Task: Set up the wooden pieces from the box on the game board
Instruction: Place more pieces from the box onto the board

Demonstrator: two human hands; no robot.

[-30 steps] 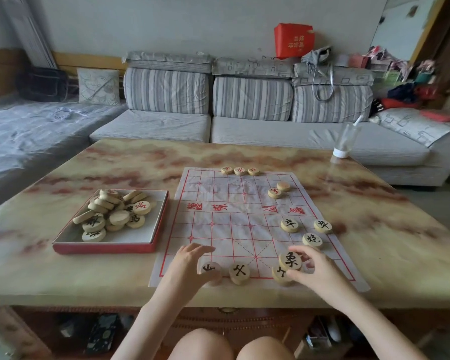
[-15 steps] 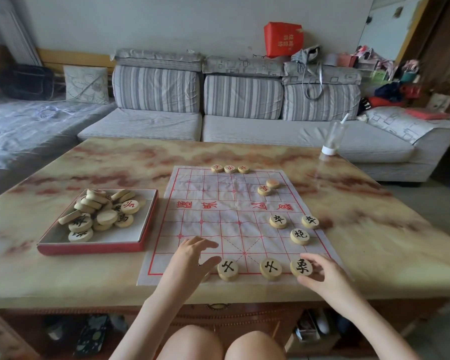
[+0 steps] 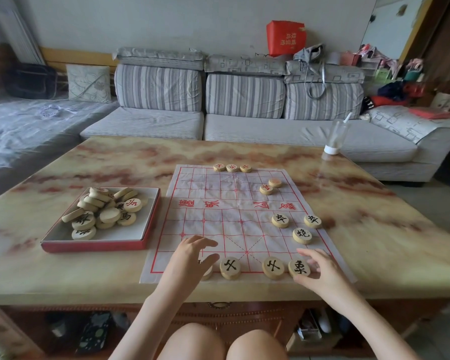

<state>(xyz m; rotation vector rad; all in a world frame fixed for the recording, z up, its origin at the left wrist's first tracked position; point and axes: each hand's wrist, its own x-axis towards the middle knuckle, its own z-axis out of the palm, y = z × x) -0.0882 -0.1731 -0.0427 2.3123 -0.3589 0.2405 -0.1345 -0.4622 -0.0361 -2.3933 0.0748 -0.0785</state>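
Observation:
The game board (image 3: 218, 211), a white sheet with a red grid, lies on the marble table. My right hand (image 3: 322, 274) grips a wooden piece with a black character (image 3: 299, 268), which sits flat on the near row. Two matching pieces (image 3: 230, 267) (image 3: 273, 267) rest to its left. My left hand (image 3: 190, 258) lies with fingers spread over another piece (image 3: 207, 273), mostly hidden under the thumb. The red-rimmed box (image 3: 96, 246) at left holds several loose pieces (image 3: 107, 211).
Three black-marked pieces (image 3: 303, 235) sit on the board's right side. Red-marked pieces stand at the far edge (image 3: 232, 167) and far right (image 3: 266, 189). A plastic cup with a straw (image 3: 335, 139) stands at the table's far right. A sofa lies beyond.
My right hand carried the black-character piece from above the second near-row piece to its right and lowered it onto the board. My left hand stayed over its piece.

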